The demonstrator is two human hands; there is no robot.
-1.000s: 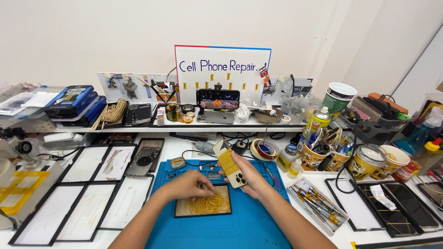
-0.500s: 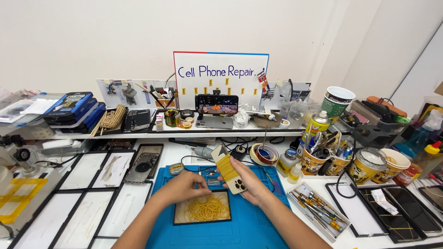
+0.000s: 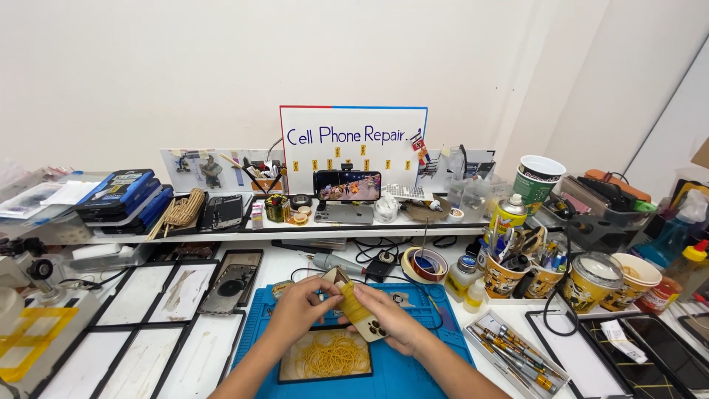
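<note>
My right hand (image 3: 391,321) holds a phone (image 3: 353,311) tilted above the blue work mat (image 3: 413,373); yellow rubber bands are wrapped around the phone's middle. My left hand (image 3: 299,308) has its fingers on the phone's upper end, by those bands. Just below both hands, a shallow black tray (image 3: 286,373) on the mat holds a heap of loose yellow rubber bands (image 3: 331,356).
Glass panels in black frames (image 3: 159,295) lie left of the mat. Cups of tools (image 3: 509,275), a spray can (image 3: 507,216) and a tray of screwdrivers (image 3: 513,358) stand to the right. A white shelf (image 3: 221,236) behind carries a lit phone (image 3: 347,185), boxes and a sign.
My left hand rose from the tray of rubber bands up to the phone. The phone now has yellow bands around it and sits between both hands.
</note>
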